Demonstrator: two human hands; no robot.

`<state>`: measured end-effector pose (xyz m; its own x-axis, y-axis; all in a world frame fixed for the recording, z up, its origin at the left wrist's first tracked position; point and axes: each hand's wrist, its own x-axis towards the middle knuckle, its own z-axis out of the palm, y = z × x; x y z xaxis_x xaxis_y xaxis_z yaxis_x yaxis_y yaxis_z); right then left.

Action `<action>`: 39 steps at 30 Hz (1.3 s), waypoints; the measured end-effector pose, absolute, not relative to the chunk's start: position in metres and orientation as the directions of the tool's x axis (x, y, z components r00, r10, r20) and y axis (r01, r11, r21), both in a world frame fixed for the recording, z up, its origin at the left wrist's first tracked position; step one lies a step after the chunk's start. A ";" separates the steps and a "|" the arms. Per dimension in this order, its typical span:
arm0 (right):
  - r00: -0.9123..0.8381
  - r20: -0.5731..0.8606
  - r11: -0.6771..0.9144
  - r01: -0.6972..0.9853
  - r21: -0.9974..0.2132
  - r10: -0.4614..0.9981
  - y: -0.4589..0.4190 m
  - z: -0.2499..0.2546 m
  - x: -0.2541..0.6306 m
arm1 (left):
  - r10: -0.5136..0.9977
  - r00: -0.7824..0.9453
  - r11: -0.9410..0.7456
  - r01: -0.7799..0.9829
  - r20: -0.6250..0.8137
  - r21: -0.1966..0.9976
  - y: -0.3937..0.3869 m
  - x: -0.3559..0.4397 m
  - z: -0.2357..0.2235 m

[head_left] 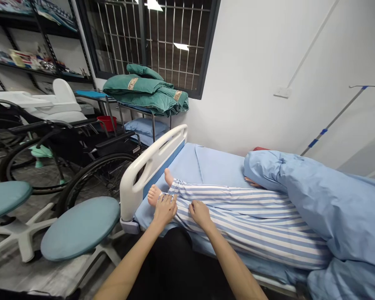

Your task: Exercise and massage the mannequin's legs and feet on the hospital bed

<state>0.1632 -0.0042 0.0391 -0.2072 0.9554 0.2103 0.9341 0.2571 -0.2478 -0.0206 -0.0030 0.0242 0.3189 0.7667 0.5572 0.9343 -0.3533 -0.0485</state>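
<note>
A figure lies on the bed, and I cannot tell if it is a person or a manikin. It wears blue-and-white striped trousers (237, 208), and its bare feet (154, 195) point toward the footboard. My left hand (165, 209) rests on the nearer trouser cuff by the ankle, its fingers stretched out. Further up the same leg, my right hand (200, 213) has its fingers curled against the striped cloth, seemingly gripping it; the fingertips are partly hidden. A light blue quilt (318, 196) covers the upper body, with part of a hand (252, 182) showing at its edge.
The white footboard (134, 175) stands left of the feet. Beyond it are a black wheelchair (81, 146) and round teal stools (81, 227). Folded green quilts (146, 89) lie on a rack under the barred window. An IV pole (334, 118) rises at right.
</note>
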 end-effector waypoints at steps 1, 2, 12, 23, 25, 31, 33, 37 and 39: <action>-0.211 0.242 0.275 0.924 -0.267 0.947 -0.003 0.041 0.162 | 0.769 0.328 -0.352 0.934 0.548 -0.066 -0.003 -0.021 0.025; -0.214 0.276 0.293 0.911 -0.291 0.937 -0.003 0.043 0.160 | 0.770 0.339 -0.354 0.932 0.541 -0.080 -0.002 -0.021 0.024; 0.027 0.374 0.236 0.734 -0.637 0.927 0.006 0.014 0.136 | 0.782 0.144 -0.351 0.906 0.606 0.237 -0.005 0.008 0.033; 0.095 0.261 0.159 0.583 -0.797 0.961 0.011 0.019 0.145 | 0.972 0.004 -0.112 0.889 0.237 0.444 0.025 0.045 0.001; 0.064 0.251 0.145 0.669 -0.729 0.966 0.010 0.024 0.144 | 0.972 0.023 -0.117 0.908 0.232 0.403 0.023 0.043 -0.005; -0.155 0.270 0.259 0.873 -0.414 0.950 -0.001 0.046 0.151 | 0.972 0.052 -0.130 0.931 0.230 0.340 0.023 0.043 -0.007; -0.121 0.257 0.224 0.878 -0.423 0.959 -0.001 0.043 0.155 | 0.968 0.031 -0.119 0.929 0.249 0.349 0.023 0.045 -0.007; 0.030 0.226 0.101 0.831 -0.547 0.974 0.006 0.027 0.163 | 0.958 -0.044 -0.073 0.919 0.285 0.388 0.021 0.050 -0.003; 0.083 0.233 0.089 0.763 -0.640 0.969 0.011 0.023 0.166 | 0.965 -0.089 -0.032 0.895 0.246 0.446 0.022 0.053 0.007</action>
